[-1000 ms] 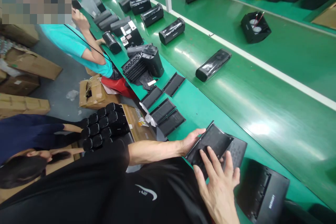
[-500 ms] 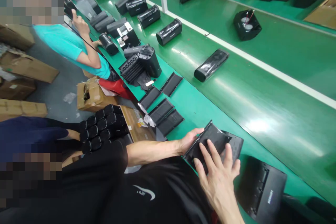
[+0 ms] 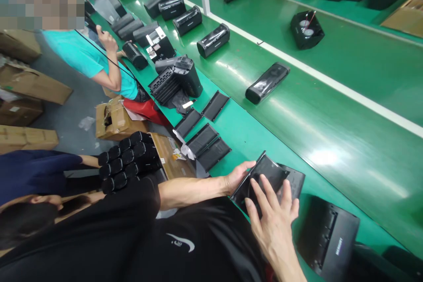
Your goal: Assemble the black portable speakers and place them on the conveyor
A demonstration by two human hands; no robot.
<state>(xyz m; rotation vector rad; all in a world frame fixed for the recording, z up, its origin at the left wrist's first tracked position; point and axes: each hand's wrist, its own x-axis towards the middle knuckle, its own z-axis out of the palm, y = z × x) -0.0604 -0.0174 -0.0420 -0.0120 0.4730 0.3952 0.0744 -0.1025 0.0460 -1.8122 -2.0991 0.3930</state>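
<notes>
My left hand point(image 3: 238, 179) grips the left edge of a black plastic panel point(image 3: 271, 168), thumb along its upper rim; its other fingers are mostly hidden underneath. The panel has a raised rim and a glossy inner face, and is tilted over the near edge of the bench. My right hand point(image 3: 276, 213) lies across it with fingers spread, fingertips touching the inner face. Partly covered behind the panel is another dark piece point(image 3: 297, 183). To the right of my right hand stands a black speaker housing point(image 3: 330, 238) with white lettering and a slot.
Several loose black panels point(image 3: 213, 153) lie left on the green bench point(image 3: 251, 136), beyond them a stack of black parts point(image 3: 161, 86). Black speakers point(image 3: 267, 83) rest on the green conveyor point(image 3: 310, 119). A co-worker in teal point(image 3: 72, 53) stands far left, near cardboard boxes point(image 3: 114, 119).
My hands and the panel have barely moved; my right fingers shift slightly left. The teal-clad co-worker's raised hand has moved a little lower and to the right.
</notes>
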